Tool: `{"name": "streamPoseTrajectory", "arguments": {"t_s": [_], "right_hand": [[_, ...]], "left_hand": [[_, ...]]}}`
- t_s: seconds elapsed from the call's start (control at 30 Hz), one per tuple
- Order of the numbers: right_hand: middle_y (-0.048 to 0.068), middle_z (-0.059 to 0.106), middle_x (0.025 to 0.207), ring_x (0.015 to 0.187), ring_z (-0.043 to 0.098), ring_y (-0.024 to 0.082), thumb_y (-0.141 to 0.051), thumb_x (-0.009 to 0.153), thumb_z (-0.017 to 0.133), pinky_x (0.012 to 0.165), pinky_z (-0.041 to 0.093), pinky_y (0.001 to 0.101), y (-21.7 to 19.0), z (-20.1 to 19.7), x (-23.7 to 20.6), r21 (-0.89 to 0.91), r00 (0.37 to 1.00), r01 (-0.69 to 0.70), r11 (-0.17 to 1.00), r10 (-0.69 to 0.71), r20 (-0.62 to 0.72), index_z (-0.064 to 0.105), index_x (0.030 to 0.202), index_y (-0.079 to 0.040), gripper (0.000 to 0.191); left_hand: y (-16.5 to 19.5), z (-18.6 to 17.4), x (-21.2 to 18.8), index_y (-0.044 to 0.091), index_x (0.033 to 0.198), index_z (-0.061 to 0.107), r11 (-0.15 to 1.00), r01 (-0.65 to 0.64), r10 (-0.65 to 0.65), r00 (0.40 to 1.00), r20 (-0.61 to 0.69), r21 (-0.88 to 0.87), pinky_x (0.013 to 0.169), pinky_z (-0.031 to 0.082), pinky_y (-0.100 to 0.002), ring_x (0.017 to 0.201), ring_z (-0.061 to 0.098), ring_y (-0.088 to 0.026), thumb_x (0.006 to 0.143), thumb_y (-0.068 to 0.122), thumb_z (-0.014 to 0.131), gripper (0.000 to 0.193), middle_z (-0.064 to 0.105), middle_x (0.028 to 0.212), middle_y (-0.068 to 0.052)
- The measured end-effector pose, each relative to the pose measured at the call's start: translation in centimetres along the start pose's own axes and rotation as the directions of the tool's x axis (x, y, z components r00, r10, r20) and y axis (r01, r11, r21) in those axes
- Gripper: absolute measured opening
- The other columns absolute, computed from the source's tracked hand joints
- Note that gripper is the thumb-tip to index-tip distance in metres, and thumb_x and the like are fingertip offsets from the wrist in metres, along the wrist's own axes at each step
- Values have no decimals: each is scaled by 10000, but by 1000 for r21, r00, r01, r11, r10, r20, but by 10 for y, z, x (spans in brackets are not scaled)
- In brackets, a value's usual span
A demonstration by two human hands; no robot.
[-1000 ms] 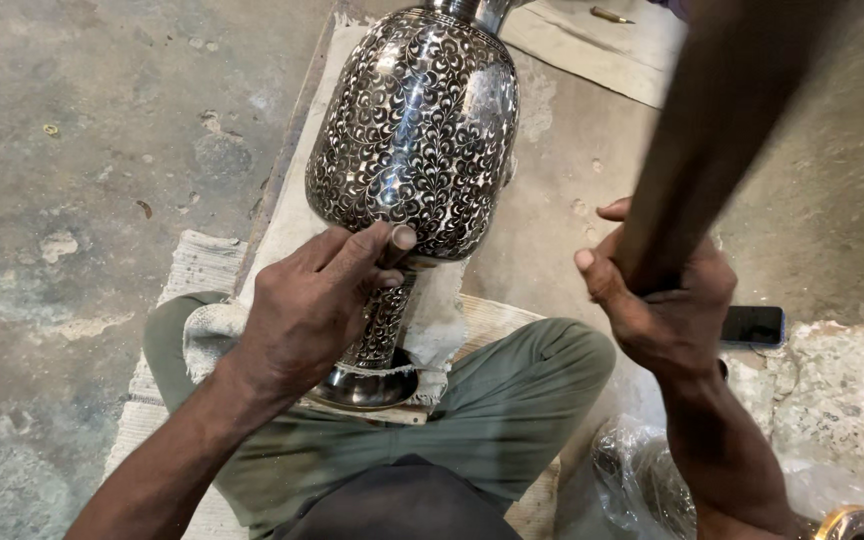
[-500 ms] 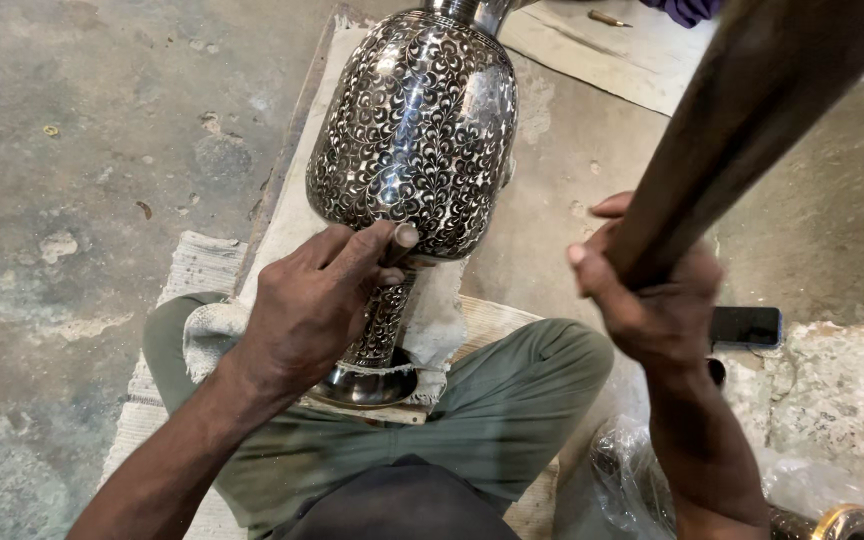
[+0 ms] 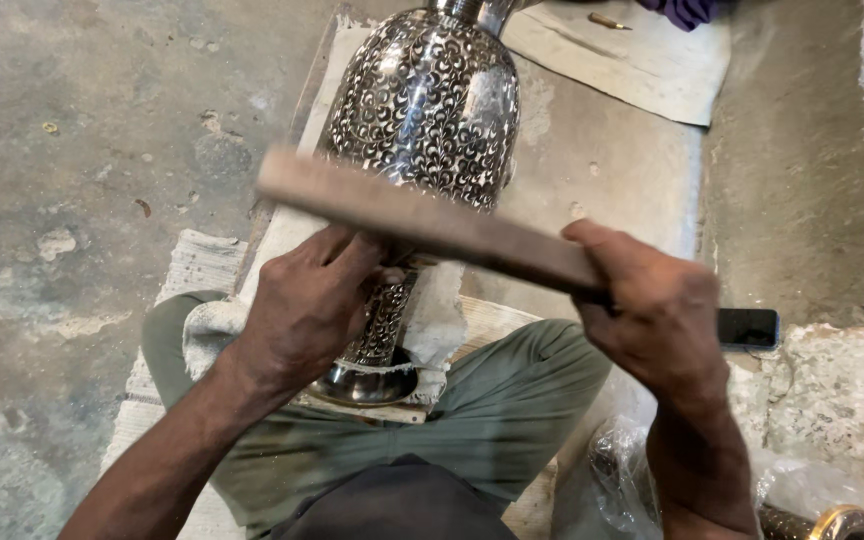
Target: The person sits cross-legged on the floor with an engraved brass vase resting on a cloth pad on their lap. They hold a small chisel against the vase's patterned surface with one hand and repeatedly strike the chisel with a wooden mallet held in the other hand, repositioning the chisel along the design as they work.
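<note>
My wooden bat (image 3: 422,222) has swung down across the engraved vase (image 3: 430,105). Right hand (image 3: 657,310) grips it; left hand (image 3: 307,300) clasps the slim stem. Heavy, slick metal.

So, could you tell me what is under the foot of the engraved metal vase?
The engraved metal vase stands with its foot on a pale wooden board across the person's lap, with white cloth beside it. The left hand hides part of the stem.

The vase (image 3: 430,110) is silver with dense dark scroll patterning; the wooden stick (image 3: 422,218) is brown; the trousers (image 3: 512,400) olive green.
</note>
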State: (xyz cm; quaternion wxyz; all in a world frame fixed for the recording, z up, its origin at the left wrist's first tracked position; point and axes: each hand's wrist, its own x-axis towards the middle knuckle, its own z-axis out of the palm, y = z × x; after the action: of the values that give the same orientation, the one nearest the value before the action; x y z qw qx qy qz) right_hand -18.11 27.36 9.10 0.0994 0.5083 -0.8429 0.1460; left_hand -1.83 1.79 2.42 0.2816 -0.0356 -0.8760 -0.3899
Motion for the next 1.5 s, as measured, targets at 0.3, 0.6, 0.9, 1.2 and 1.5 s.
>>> {"name": "streamPoseTrajectory", "arguments": {"t_s": [0.3,0.6,0.9,1.2,1.5], "right_hand": [[90,742,856,724,738,186,-62,896,738,673,625,328,1,0,0,152,1000,9,988,-10,6,668,1130,-82,245],[109,732,870,654,719,164,-56,978,729,574,606,283,5,14,-5,178,998,-45,983,37,43,620,1209,-79,257],[168,753,974,776,740,281,-34,858,746,653,592,387,-5,2,-1,-35,994,69,997,-71,-78,579,1337,-107,512],[104,729,847,578,639,182,-68,951,764,456,515,308,11,5,-9,-175,995,95,980,-90,37,596,1365,-46,447],[101,738,875,652,714,162,-102,974,734,536,579,275,11,-10,-10,83,1000,4,997,-6,20,619,1298,-90,344]], "left_hand": [[-7,2,-4,68,1412,561,995,31,-36,998,48,100,585,617,-365,736,680,-234,845,-98,636,596,649,883,-106],[-5,-1,-3,84,1388,596,997,-1,-2,999,39,82,612,626,-368,731,668,-225,855,-89,653,563,634,858,-76],[-8,-4,-3,87,1311,600,995,-46,44,999,20,91,710,615,-398,864,718,-277,870,-60,666,470,701,1037,-129],[-25,5,-12,100,1309,616,998,-24,16,994,106,66,696,668,-356,810,744,-235,964,14,677,361,728,979,-117],[-18,5,-14,66,1399,527,998,-38,36,999,-31,-43,809,685,-292,939,774,-252,941,-84,595,487,725,1133,-146]]}}
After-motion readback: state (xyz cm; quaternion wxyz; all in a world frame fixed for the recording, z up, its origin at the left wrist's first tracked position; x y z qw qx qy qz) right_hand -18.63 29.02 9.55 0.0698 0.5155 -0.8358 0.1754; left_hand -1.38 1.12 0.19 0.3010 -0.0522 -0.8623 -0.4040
